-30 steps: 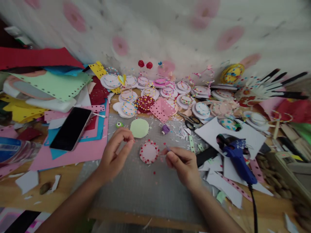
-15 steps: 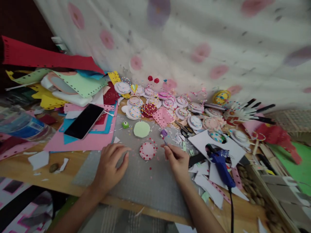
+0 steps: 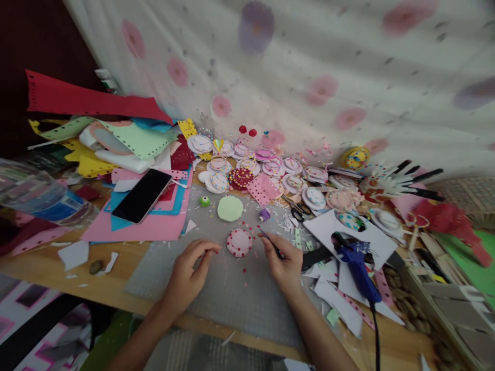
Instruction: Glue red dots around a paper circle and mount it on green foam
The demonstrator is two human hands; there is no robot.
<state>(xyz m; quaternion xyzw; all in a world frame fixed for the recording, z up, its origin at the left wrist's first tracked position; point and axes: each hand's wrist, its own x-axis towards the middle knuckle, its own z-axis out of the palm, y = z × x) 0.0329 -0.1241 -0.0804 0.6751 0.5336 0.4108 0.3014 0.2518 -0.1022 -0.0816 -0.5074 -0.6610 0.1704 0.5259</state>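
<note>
A round pink paper disc (image 3: 240,243) with small red pieces around its rim lies on the grey cutting mat (image 3: 232,299). To its left, my left hand (image 3: 193,270) hovers low over the mat, thumb and index finger apart. A red speck shows at the index fingertip; whether it sticks there I cannot tell. On the disc's other side, my right hand (image 3: 284,260) pinches a thin dark pointed tool (image 3: 270,239), its tip up and toward the disc. Loose red bits (image 3: 244,270) are scattered near the disc. Behind it lies a pale green disc (image 3: 230,208).
A blue glue gun (image 3: 359,268) rests on white paper scraps at right, its cord running to the front edge. Scissors (image 3: 299,208) and several decorated discs (image 3: 273,167) fill the back. At left are a phone (image 3: 143,196), coloured sheets (image 3: 135,232) and a plastic bottle (image 3: 46,198).
The view has shifted slightly, moving everything a little right. My left index finger has come lower and closer to the thumb. The tool in my right hand now shows more of its length.
</note>
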